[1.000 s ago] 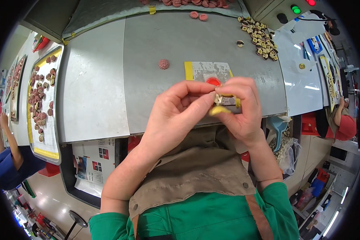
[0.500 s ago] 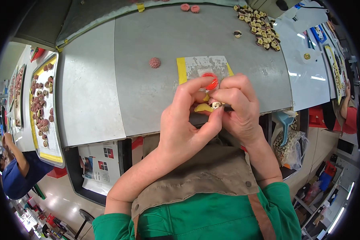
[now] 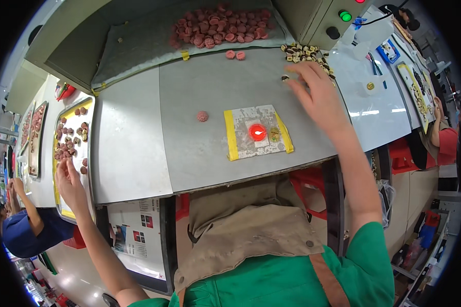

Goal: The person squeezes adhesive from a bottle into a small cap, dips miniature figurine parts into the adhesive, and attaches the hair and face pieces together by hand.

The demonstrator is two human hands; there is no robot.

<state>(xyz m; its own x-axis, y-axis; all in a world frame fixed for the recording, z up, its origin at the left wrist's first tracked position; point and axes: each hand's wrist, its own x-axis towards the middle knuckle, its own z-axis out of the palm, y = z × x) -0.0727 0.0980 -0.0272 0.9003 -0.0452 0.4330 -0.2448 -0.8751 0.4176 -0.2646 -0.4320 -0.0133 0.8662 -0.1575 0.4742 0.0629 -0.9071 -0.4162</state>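
Under my right hand [image 3: 320, 97], at the far right of the grey metal desk [image 3: 200, 153], lies a heap of small brown-and-cream parts [image 3: 305, 53]. One loose part [image 3: 285, 78] sits just apart from the heap, right beside my fingertips. The right hand is spread, fingers stretched toward that piece, and it pinches nothing that I can see.

These parts look tiny, hard and light. I judge they would roll or skid on the smooth metal, so a fingertip pinch across the sides of a single piece seems the surest hold; pushing down on the heap would likely scatter it.

Nearer to me, in the middle of the desk, sits a square work pad [image 3: 258, 132] edged with yellow tape, with a glowing red light [image 3: 257, 132] at its centre and a small round disc [image 3: 274, 134] just beside the light. A single pink ridged disc [image 3: 203, 116] lies to the left of the pad, well apart from it.

At the back, a large pile of pink discs [image 3: 217, 29] rests on a grey mat, with two strays in front of it.

My left hand [image 3: 69, 179] is far off at the left edge, open, with fingers loosely raised, over a yellow-rimmed tray [image 3: 59, 199] holding more pink discs. It touches the tray's edge or hovers just above it; I cannot tell which.

Other people are at work at both sides.
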